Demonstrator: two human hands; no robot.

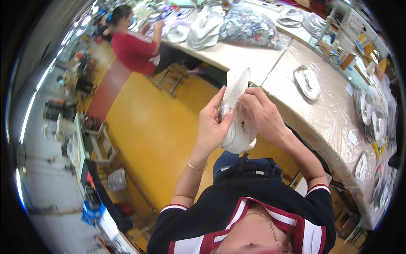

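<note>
A white shoe upper [240, 139] is held up between my two hands in front of my waist, its long tongue-like flap standing upward. My left hand [212, 128] grips its left side, thumb on the face and fingers behind. On the other side my right hand [265, 115] is closed, its fingertips pinching the upper near the base of the flap. A small dark printed mark shows on the white panel below the right fingers. Whatever lies beneath those fingertips is hidden.
A plastic-covered table [292, 80] runs along the right, bearing a single white shoe upper [307, 82], stacked uppers [205, 28] and a clear bag of small parts [249, 28]. A person in a red shirt [134, 53] sits beyond, near a stool [171, 79]. Yellow floor [152, 122] lies left.
</note>
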